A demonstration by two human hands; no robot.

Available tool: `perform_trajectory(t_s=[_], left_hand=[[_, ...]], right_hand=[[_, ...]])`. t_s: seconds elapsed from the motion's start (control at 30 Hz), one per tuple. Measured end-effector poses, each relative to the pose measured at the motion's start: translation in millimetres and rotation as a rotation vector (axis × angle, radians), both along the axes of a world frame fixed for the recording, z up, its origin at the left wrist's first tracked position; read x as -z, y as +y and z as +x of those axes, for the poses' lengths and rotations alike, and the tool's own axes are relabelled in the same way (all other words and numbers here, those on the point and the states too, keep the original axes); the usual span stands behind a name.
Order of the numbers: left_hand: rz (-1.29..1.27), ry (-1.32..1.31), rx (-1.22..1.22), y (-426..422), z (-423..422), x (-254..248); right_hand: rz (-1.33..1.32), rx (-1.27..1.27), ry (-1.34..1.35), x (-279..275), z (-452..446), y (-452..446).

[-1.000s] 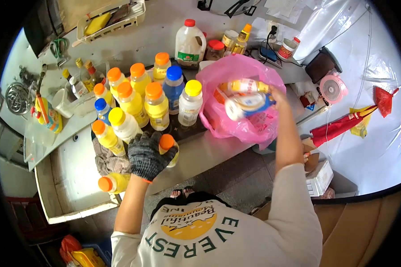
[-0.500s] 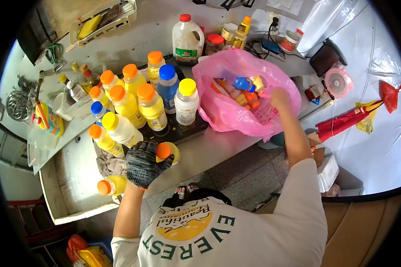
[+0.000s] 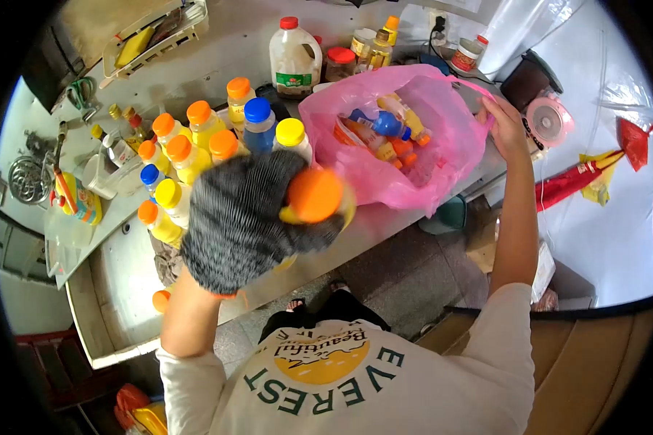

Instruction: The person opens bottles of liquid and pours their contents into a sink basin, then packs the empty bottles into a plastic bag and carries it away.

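Note:
My left hand (image 3: pixel 243 217), in a grey-black knit glove, is closed around a yellow bottle with an orange cap (image 3: pixel 315 195), lifted close to the camera and blurred. The glove hides most of the bottle. With bare fingers my right hand (image 3: pixel 506 125) grips the handle of a pink plastic bag (image 3: pixel 432 177) at its right side. Inside the open bag lie small bottles, among them a blue one (image 3: pixel 387 124) and a yellow one (image 3: pixel 406 114). Left of the bag stand several capped bottles, including a blue bottle (image 3: pixel 259 138) and a yellow-capped bottle (image 3: pixel 292 138), partly hidden behind the glove.
Behind the bag stand a large red-capped jug (image 3: pixel 294 61) and a red-lidded jar (image 3: pixel 339 64). A pink fan (image 3: pixel 548 122) is at the right. A spray bottle (image 3: pixel 80 197) is at the far left, and a green bin (image 3: pixel 446 214) sits below the counter edge.
My left hand has raised the orange-capped bottle from the counter toward the camera and the bag. My right hand has moved from the bag's opening to its handle, pulling it up and right.

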State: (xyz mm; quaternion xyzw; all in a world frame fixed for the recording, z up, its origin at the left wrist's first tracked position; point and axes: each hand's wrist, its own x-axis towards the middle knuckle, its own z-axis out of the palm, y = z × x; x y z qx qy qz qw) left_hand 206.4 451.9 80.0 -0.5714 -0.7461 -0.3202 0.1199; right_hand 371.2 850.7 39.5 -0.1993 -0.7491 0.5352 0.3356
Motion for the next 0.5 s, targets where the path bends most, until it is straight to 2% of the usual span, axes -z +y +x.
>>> perform_trajectory(t_s=[0.07, 0.1, 0.17, 0.23, 0.27, 0.3, 0.33, 0.37, 0.4, 0.47, 0.5], left_hand=[[0.272, 0.108, 0.058, 43, 2, -15], [0.227, 0.112, 0.041, 63, 5, -25], [0.363, 0.09, 0.125, 117, 12, -28], [0.264, 0.007, 0.151, 171, 21, -19], [0.216, -0.082, 0.158, 201, 20, -8], [0.301, -0.131, 0.155, 239, 14, 17], [0.329, -0.22, 0.08, 266, 13, 38], [0.3, -0.314, 0.028, 278, 14, 49], [0.269, -0.447, -0.105, 294, 9, 74], [0.367, -0.734, -0.28, 323, 3, 140], [0.191, -0.698, -0.346, 307, 8, 148]], right_hand=[[-0.076, -0.107, 0.022, -7, 4, -3], [-0.112, -0.127, 0.031, -11, 5, -5], [-0.117, -0.161, 0.058, -15, 6, 0], [-0.162, -0.167, 0.124, -13, 8, 8], [-0.191, -0.181, 0.167, -15, 7, 13], [-0.195, -0.145, 0.204, -20, 5, 10], [-0.217, -0.114, 0.243, -23, 5, 12], [-0.256, -0.196, 0.266, -22, 7, 21], [-0.251, -0.258, 0.298, -24, 6, 20], [-0.218, -0.335, 0.299, -29, 4, 16], [-0.198, -0.345, 0.283, -26, 4, 19]])
